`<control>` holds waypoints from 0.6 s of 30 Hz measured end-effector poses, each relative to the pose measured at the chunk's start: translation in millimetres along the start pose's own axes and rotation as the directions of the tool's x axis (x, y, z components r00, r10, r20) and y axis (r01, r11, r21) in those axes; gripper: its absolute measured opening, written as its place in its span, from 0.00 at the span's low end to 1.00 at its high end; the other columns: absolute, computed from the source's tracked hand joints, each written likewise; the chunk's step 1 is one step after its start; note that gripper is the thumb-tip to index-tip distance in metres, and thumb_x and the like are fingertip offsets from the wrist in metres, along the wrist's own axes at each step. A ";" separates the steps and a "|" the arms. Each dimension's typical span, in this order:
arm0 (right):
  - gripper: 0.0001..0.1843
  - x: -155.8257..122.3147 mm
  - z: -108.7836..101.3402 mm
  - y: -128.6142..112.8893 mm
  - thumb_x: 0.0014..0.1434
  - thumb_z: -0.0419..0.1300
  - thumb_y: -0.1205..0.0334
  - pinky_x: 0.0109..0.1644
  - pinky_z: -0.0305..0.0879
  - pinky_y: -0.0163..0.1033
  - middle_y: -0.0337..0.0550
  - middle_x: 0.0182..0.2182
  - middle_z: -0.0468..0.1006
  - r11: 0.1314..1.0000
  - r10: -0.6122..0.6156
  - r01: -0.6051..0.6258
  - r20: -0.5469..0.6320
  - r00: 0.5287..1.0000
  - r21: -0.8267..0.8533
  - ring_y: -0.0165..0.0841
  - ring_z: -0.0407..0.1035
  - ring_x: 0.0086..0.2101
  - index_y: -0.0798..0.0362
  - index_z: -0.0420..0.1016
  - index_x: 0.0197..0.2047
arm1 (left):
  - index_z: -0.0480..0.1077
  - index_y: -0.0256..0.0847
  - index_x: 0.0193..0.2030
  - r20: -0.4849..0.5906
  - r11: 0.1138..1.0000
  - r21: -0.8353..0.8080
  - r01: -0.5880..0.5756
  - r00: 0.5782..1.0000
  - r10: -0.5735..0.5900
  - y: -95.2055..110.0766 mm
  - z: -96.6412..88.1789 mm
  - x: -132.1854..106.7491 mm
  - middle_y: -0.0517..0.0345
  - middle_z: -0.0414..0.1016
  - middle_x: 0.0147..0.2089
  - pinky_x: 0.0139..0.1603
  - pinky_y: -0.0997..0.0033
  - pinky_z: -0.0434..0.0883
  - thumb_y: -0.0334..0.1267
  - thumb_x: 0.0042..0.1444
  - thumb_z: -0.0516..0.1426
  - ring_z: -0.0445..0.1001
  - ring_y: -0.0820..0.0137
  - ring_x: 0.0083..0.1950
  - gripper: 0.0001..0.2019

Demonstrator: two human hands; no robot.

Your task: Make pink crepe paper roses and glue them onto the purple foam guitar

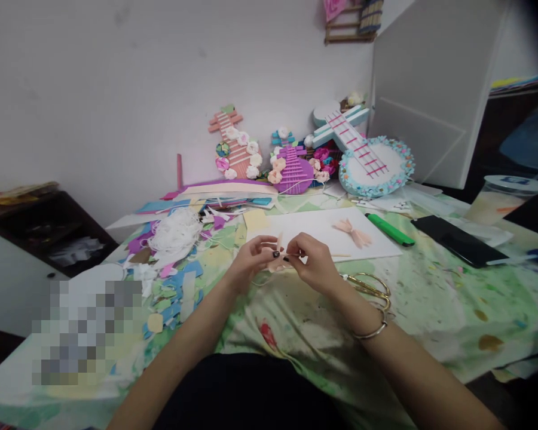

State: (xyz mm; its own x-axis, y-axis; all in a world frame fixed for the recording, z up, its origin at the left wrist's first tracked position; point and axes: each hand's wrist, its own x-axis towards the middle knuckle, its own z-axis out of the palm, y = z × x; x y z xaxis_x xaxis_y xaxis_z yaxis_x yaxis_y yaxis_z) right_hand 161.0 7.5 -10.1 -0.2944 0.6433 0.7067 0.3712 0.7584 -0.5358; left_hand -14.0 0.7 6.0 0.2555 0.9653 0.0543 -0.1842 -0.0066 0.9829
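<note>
Both hands meet over the near edge of a white board (305, 224). Between the fingertips of my left hand (253, 260) and my right hand (311, 257) is a small peach paper piece (278, 264), partly hidden by the fingers. My left fingers are curled around it; my right thumb and index finger pinch at its right side. A thin pale stick (341, 255) lies on the board just right of my right hand. Further right on the board rests a bunched peach paper piece (353, 232), narrow in its middle. Gold-handled scissors (370, 285) lie beside my right wrist.
A green cutter (390, 230) and a black phone (459, 239) lie to the right, near a lidded plastic cup (497, 200). White string (174, 236) and paper scraps (174, 298) cover the left. Decorated paper instruments (291, 167) lean along the wall.
</note>
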 end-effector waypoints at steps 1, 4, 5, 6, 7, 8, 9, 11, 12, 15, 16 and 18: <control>0.09 -0.3 0.5 0.2 0.50 0.54 0.76 0.31 0.55 0.33 0.38 0.27 0.66 1.000 -0.010 0.010 0.007 1.000 -0.010 0.29 0.60 0.28 0.52 0.63 0.29 | 0.71 0.38 0.42 0.000 0.997 0.079 -0.005 1.000 0.005 -0.4 0.0 0.2 0.56 0.74 0.35 0.35 0.73 0.68 0.39 0.41 0.66 0.73 0.71 0.34 0.20; 0.08 -1.1 2.3 1.2 0.52 0.54 0.75 0.32 0.56 0.33 0.39 0.28 0.67 0.999 -0.032 0.032 0.020 0.999 -0.023 0.29 0.61 0.29 0.52 0.63 0.30 | 0.73 0.35 0.37 -0.027 0.965 0.261 -0.038 0.999 0.047 -3.5 0.9 1.6 0.57 0.75 0.33 0.34 0.75 0.67 0.41 0.39 0.67 0.71 0.73 0.31 0.18; 0.08 -1.2 2.9 1.7 0.52 0.54 0.75 0.33 0.57 0.33 0.39 0.28 0.68 0.999 -0.038 0.039 0.024 0.999 -0.024 0.29 0.62 0.30 0.52 0.63 0.30 | 0.73 0.35 0.36 -0.040 0.958 0.285 -0.042 0.998 0.056 -4.9 1.5 2.2 0.58 0.75 0.33 0.34 0.75 0.67 0.41 0.38 0.67 0.71 0.72 0.32 0.18; 0.08 -1.4 3.4 2.2 0.52 0.54 0.75 0.33 0.57 0.33 0.39 0.28 0.68 0.999 -0.044 0.045 0.032 0.999 -0.028 0.30 0.63 0.30 0.52 0.63 0.30 | 0.73 0.35 0.36 -0.053 0.955 0.292 -0.045 0.997 0.063 -6.4 2.0 2.9 0.58 0.75 0.32 0.34 0.75 0.66 0.41 0.38 0.67 0.71 0.72 0.32 0.18; 0.08 -1.5 3.9 2.7 0.52 0.54 0.75 0.34 0.58 0.34 0.39 0.29 0.69 0.998 -0.048 0.049 0.040 0.998 -0.035 0.30 0.63 0.30 0.52 0.63 0.30 | 0.74 0.35 0.35 -0.061 0.956 0.290 -0.047 0.996 0.068 -7.7 2.7 3.6 0.58 0.75 0.32 0.34 0.74 0.66 0.41 0.38 0.68 0.71 0.72 0.32 0.18; 0.08 -1.6 4.3 3.3 0.52 0.54 0.75 0.34 0.58 0.34 0.40 0.29 0.69 0.998 -0.051 0.053 0.050 0.997 -0.046 0.30 0.63 0.31 0.51 0.63 0.30 | 0.74 0.35 0.35 -0.066 0.958 0.284 -0.046 0.995 0.068 -8.8 3.4 4.1 0.59 0.75 0.31 0.34 0.74 0.66 0.41 0.37 0.68 0.71 0.72 0.32 0.18; 0.08 -1.8 4.5 3.8 0.52 0.53 0.75 0.34 0.58 0.34 0.40 0.29 0.69 0.997 -0.051 0.055 0.061 0.997 -0.059 0.30 0.64 0.31 0.51 0.64 0.30 | 0.74 0.36 0.34 -0.074 0.961 0.274 -0.044 0.995 0.067 -9.7 4.0 4.4 0.59 0.75 0.31 0.34 0.74 0.66 0.41 0.37 0.68 0.70 0.72 0.31 0.17; 0.09 -2.1 4.8 4.7 0.52 0.53 0.75 0.35 0.58 0.34 0.40 0.30 0.70 0.995 -0.044 0.050 0.076 0.996 -0.085 0.31 0.64 0.32 0.51 0.64 0.31 | 0.74 0.36 0.33 -0.091 0.964 0.260 -0.051 0.993 0.077 -10.5 4.8 4.6 0.59 0.75 0.30 0.34 0.74 0.66 0.40 0.36 0.68 0.70 0.72 0.31 0.16; 0.08 -2.3 4.8 5.0 0.53 0.53 0.75 0.35 0.58 0.34 0.41 0.30 0.70 0.994 -0.039 0.047 0.080 0.996 -0.094 0.31 0.64 0.32 0.51 0.64 0.31 | 0.74 0.36 0.32 -0.100 0.964 0.258 -0.062 0.991 0.090 -10.6 5.0 4.6 0.59 0.75 0.30 0.34 0.74 0.66 0.40 0.36 0.68 0.70 0.72 0.31 0.15; 0.07 -2.8 4.7 5.4 0.54 0.53 0.73 0.35 0.58 0.34 0.41 0.30 0.71 0.994 -0.026 0.035 0.088 0.996 -0.104 0.31 0.64 0.32 0.51 0.65 0.32 | 0.75 0.36 0.31 -0.112 0.967 0.239 -0.089 0.987 0.118 -10.9 4.6 4.6 0.59 0.74 0.29 0.33 0.75 0.65 0.39 0.37 0.67 0.69 0.73 0.30 0.13; 0.07 -2.9 4.6 5.3 0.54 0.54 0.73 0.35 0.58 0.34 0.41 0.30 0.71 0.994 -0.024 0.033 0.090 0.996 -0.103 0.31 0.65 0.32 0.51 0.65 0.32 | 0.75 0.35 0.30 -0.111 0.970 0.225 -0.089 0.987 0.117 -11.2 4.3 4.8 0.59 0.74 0.29 0.33 0.75 0.65 0.40 0.38 0.67 0.69 0.73 0.30 0.13; 0.06 -2.7 4.3 5.0 0.55 0.54 0.72 0.36 0.59 0.34 0.40 0.30 0.71 0.995 -0.020 0.028 0.088 0.996 -0.098 0.31 0.65 0.32 0.51 0.65 0.33 | 0.74 0.35 0.30 -0.106 0.981 0.176 -0.082 0.989 0.102 -12.1 3.6 5.4 0.59 0.74 0.29 0.32 0.75 0.65 0.39 0.38 0.67 0.69 0.73 0.30 0.13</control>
State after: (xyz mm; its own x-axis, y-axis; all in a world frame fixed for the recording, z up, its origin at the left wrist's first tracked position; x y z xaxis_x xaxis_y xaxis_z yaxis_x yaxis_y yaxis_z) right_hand 159.8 10.0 -16.7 -0.3776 0.6351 0.6739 0.4474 0.7623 -0.4677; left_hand -7.0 5.1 -4.9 0.1335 0.9818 0.1349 -0.0344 -0.1315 0.9907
